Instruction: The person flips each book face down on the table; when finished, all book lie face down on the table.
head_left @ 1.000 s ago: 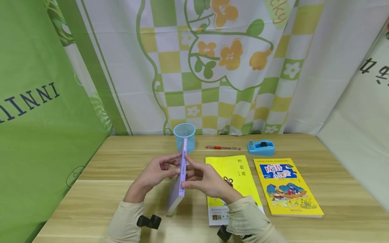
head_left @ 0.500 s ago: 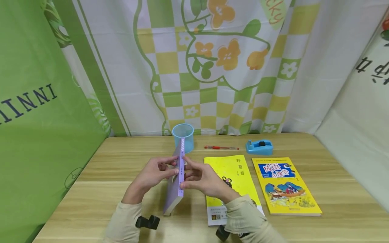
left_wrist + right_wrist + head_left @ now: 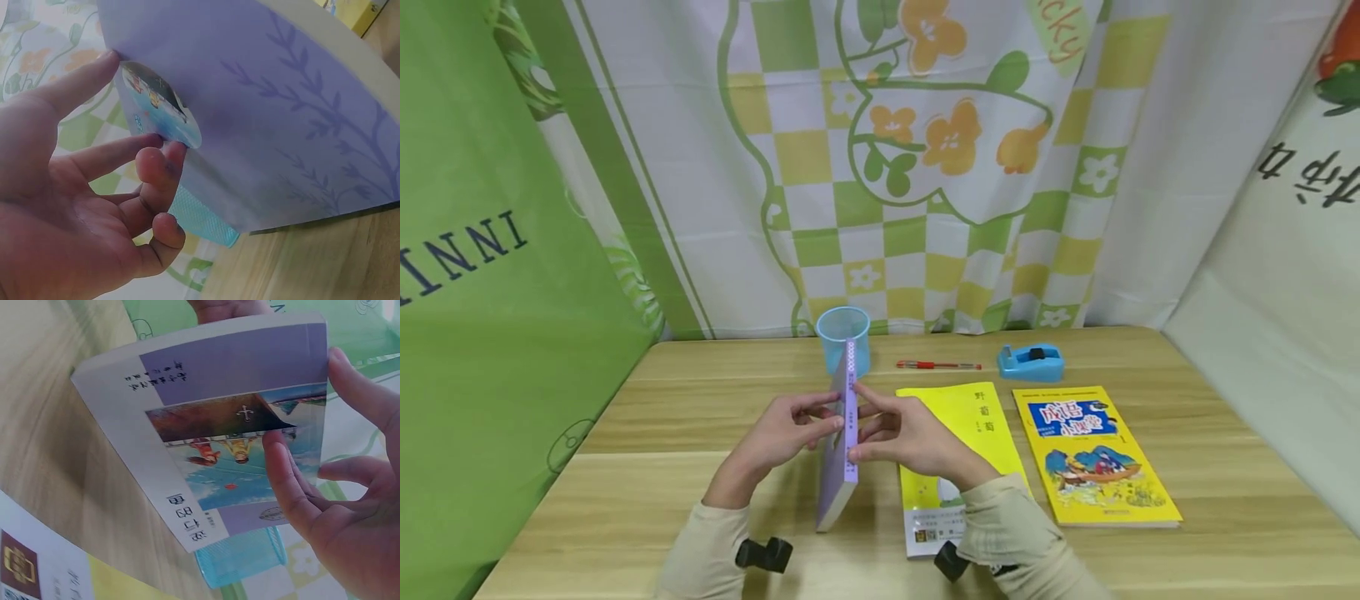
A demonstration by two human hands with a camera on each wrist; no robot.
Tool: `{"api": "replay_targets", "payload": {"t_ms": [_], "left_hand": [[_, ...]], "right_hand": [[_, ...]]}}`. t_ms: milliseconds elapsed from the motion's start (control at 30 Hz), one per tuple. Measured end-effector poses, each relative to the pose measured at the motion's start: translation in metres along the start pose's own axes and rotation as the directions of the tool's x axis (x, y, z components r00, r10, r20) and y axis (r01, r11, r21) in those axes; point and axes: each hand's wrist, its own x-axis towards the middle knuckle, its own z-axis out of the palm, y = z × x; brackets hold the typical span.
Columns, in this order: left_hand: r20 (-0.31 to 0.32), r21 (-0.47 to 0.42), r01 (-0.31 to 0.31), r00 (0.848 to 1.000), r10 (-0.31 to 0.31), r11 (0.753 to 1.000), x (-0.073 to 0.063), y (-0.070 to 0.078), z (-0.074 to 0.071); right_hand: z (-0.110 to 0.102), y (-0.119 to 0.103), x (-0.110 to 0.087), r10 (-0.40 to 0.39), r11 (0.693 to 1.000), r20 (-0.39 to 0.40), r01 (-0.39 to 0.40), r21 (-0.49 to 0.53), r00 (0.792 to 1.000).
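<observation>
A purple-spined paperback book stands on edge between my two hands, its spine facing me. My left hand holds it from the left, thumb and fingertips at the spine and the purple back cover. On the other side my right hand grips it near the spine, with one finger lying on the illustrated front cover. In the left wrist view, the two smallest fingers of the left hand curl clear of the cover.
A blue mesh pen cup stands behind the book. Right of it lie a red pen and a blue tape dispenser. Two yellow books lie flat on the wooden table, the right one with a blue title panel.
The head view has turned slightly right, so the table things shift left in it. The book, still held by both hands, has moved a little right relative to them.
</observation>
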Motion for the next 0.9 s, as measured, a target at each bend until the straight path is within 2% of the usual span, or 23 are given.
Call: {"api": "replay_targets", "payload": {"t_ms": [433,733,900], "left_hand": [[0.08,0.084,-0.004,0.997,-0.003,0.996,0.005,-0.013,0.006],[0.135,0.158,0.056,0.988,-0.078,0.986,0.007,-0.017,0.01],[0.12,0.193,0.09,0.986,-0.115,0.977,0.004,-0.016,0.012]], "right_hand": [[-0.01,-0.008,-0.006,0.083,0.993,-0.031,-0.085,-0.086,0.996],[-0.023,-0.01,-0.01,0.106,0.982,-0.042,-0.111,-0.154,0.994],[-0.026,-0.01,-0.01,0.131,0.979,-0.017,-0.132,-0.157,0.991]]}}
